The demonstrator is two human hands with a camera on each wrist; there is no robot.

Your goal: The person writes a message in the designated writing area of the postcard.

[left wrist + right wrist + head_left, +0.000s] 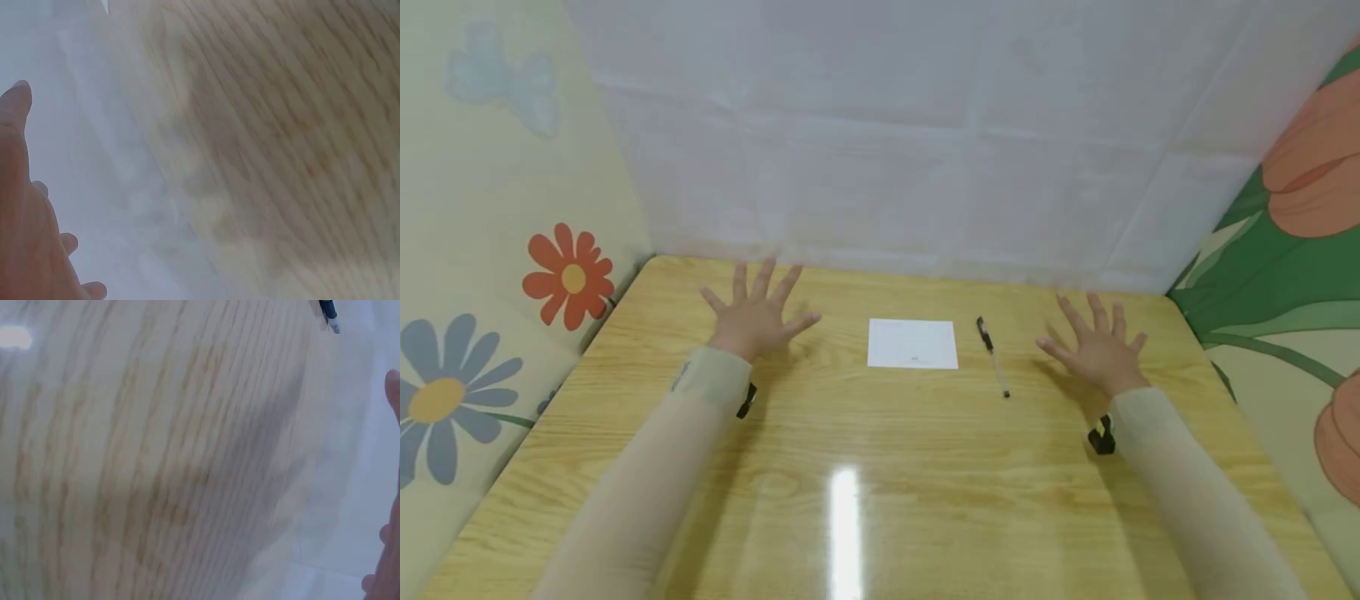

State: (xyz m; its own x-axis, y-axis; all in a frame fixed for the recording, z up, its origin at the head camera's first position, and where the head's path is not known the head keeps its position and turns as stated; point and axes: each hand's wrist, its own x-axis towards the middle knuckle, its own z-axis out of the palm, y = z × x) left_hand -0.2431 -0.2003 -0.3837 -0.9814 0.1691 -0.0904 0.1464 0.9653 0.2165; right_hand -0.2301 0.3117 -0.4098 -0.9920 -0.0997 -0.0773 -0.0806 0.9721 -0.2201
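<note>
A white card [912, 343] lies flat near the middle of the wooden table, with a small dark mark at its lower edge. To its right is a pen [992, 354] with a black cap and a clear barrel, lying at a slant. My left hand [754, 318] is held over the table left of the card, fingers spread, holding nothing. Over the right side, my right hand [1101, 350] also has its fingers spread and holds nothing; the pen is the thing nearest to it. In the right wrist view, one end of the pen [329, 314] shows at the top.
The wooden table [790, 467] carries a bright light reflection in front. A white cloth [910, 142] hangs behind its far edge. Walls painted with flowers stand at the left [460, 208] and right [1300, 250]. A black device sits at each wrist.
</note>
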